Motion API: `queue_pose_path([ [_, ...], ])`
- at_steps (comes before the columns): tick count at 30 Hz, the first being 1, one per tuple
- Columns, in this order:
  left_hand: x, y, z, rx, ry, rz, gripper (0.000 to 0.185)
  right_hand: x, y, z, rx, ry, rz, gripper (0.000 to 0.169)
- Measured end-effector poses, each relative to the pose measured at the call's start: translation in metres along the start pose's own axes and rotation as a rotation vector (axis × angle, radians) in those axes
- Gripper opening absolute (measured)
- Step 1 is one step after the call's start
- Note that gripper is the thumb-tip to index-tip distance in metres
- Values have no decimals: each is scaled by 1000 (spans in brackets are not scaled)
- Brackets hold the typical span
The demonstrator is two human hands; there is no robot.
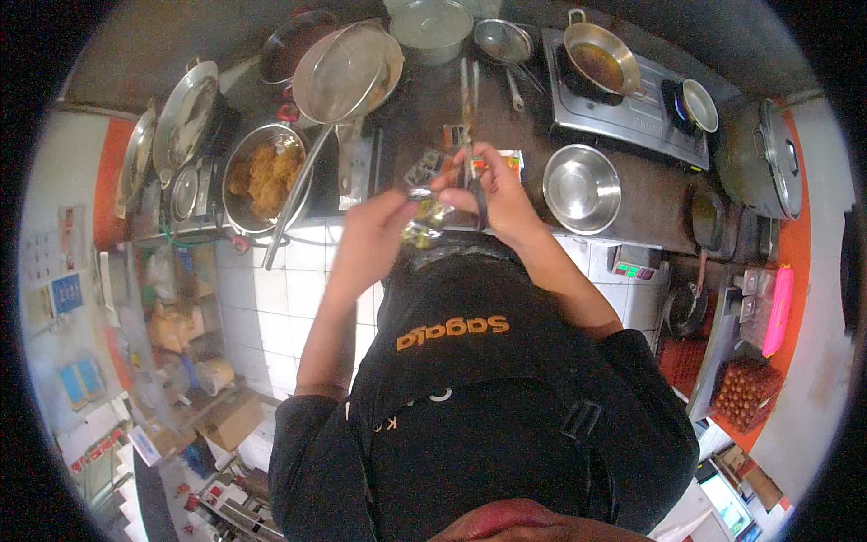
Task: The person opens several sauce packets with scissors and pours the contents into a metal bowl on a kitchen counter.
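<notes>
My left hand (379,234) grips a small shiny sachet (427,220) with green and yellow markings, just above the counter's front edge. In my right hand (504,196) is a pair of long tongs (469,115), pointing away from me; its fingers also reach to the sachet. Behind my hands lie a dark sachet (427,166) and an orange and white packet (513,162), partly covered by the right hand. An empty steel bowl (582,190) stands right of my right hand.
A bowl of fried brown food (267,176) is at the left under a large strainer (342,71). On the gas stove (633,122) at the right sit a pan of oil (599,61) and a small pan (700,106) over a blue flame. A lidded pot (758,162) stands far right.
</notes>
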State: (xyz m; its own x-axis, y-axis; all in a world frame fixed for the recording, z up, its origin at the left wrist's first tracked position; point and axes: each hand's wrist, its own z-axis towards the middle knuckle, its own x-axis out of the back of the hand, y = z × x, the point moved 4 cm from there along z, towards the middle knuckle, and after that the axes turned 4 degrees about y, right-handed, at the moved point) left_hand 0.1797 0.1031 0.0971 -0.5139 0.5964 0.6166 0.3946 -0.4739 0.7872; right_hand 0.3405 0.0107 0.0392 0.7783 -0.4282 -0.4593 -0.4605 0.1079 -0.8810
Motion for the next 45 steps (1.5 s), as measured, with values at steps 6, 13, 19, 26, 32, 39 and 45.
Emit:
queue_pose_path([
  [6,58,-78,-5,394,-29,-621,6,74,-9,4,67,250,18,48],
  [13,27,-63,24,66,16,288,12,139,33,-25,-129,472,-267,50],
  [19,-5,-75,28,193,-252,141,19,139,58,-32,-112,431,-290,52],
  [26,-39,-77,26,23,-174,186,11,100,36,-15,-98,295,-324,50],
  [32,-41,-33,23,-142,-220,-24,15,30,20,2,82,-122,-254,58],
  [39,-20,-23,26,-16,-224,-34,15,12,24,21,102,-166,-474,53],
  [45,-10,-52,18,99,-56,-212,16,11,0,22,62,24,-201,47],
])
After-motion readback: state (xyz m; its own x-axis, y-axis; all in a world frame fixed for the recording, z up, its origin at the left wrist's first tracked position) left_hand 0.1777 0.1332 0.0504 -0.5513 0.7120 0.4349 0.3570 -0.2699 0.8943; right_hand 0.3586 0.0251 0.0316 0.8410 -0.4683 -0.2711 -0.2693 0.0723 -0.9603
